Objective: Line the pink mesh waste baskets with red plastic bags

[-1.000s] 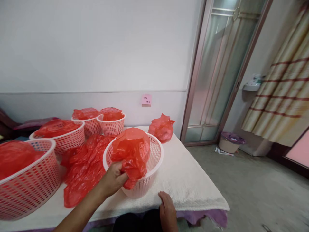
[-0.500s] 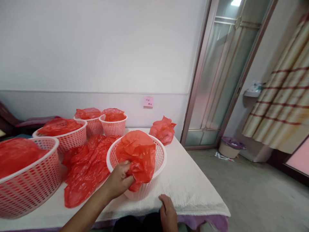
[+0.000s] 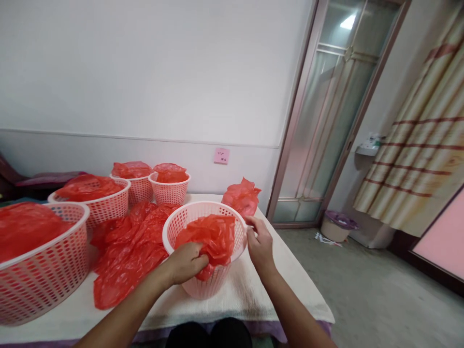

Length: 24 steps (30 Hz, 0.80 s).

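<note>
My left hand (image 3: 189, 262) is closed on a crumpled red plastic bag (image 3: 217, 232), which sits partly inside a pale pink plastic basket (image 3: 205, 285) with a white rim. Part of the bag hangs over the near side of the rim. At the basket's right side, my right hand (image 3: 260, 242) grips the rim with thumb and fingers. Loose red plastic bags (image 3: 134, 251) lie in a heap to the left of this basket. Another bunched red bag (image 3: 242, 195) rests just behind it on the right.
Several similar baskets with red bags in them stand at the left, the closest being a large basket (image 3: 43, 280). A white cloth (image 3: 286, 290) covers the table. Beyond its right edge are a floor bin (image 3: 335, 229) and a sliding door (image 3: 311, 145).
My right hand has risen from the table's front edge to the basket's right rim. The red bag has sunk lower into the basket, still in my left hand.
</note>
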Available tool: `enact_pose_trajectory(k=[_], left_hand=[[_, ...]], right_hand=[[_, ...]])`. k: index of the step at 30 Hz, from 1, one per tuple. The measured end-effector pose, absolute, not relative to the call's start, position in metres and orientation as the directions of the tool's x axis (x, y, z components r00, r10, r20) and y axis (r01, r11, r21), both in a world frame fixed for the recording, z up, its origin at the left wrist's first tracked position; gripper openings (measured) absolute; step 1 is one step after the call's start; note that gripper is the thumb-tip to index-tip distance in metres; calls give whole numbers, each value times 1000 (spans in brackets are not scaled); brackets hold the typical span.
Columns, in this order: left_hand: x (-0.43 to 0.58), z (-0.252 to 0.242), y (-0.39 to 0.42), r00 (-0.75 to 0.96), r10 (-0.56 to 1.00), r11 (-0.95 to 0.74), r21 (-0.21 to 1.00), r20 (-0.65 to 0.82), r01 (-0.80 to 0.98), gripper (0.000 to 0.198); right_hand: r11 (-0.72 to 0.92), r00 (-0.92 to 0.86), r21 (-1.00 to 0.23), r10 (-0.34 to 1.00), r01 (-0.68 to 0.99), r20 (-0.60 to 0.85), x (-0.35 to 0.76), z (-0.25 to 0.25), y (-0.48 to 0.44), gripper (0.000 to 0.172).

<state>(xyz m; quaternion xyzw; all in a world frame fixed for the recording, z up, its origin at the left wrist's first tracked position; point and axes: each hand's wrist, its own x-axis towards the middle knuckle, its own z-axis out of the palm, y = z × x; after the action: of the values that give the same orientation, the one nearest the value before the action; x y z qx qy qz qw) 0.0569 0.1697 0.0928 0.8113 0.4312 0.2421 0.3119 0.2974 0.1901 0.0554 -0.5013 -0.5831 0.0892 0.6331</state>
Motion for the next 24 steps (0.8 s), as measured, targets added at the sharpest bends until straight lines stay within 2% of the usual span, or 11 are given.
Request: enact_pose_trajectory(k=[3, 6, 9, 13, 16, 19, 24], left_hand=[[57, 96, 171, 519, 847, -429, 726, 115, 538, 12], [56, 97, 171, 507, 855, -406, 748, 108, 525, 14], [57, 95, 173, 461, 881, -366, 777, 112, 511, 15], [66, 91, 177, 389, 908, -349, 798, 157, 491, 14], [72, 88, 177, 303, 932, -341, 767, 200, 544, 17], [75, 86, 174, 210, 951, -310, 731, 228, 608, 14], [74, 90, 170, 81, 972, -223, 748, 222, 625, 16]], right_hand=[[551, 129, -688, 729, 472, 672, 277, 85, 218, 30], [568, 30, -683, 759, 460, 651, 259, 91, 247, 26], [539, 44, -717, 785, 442, 618, 255, 87, 262, 24], [471, 118, -771, 817, 428, 565, 263, 82, 259, 33], [462, 61, -779, 844, 424, 533, 265, 82, 248, 36], [478, -23, -762, 853, 437, 522, 261, 81, 242, 32], [476, -36, -780, 861, 407, 507, 259, 74, 247, 37]])
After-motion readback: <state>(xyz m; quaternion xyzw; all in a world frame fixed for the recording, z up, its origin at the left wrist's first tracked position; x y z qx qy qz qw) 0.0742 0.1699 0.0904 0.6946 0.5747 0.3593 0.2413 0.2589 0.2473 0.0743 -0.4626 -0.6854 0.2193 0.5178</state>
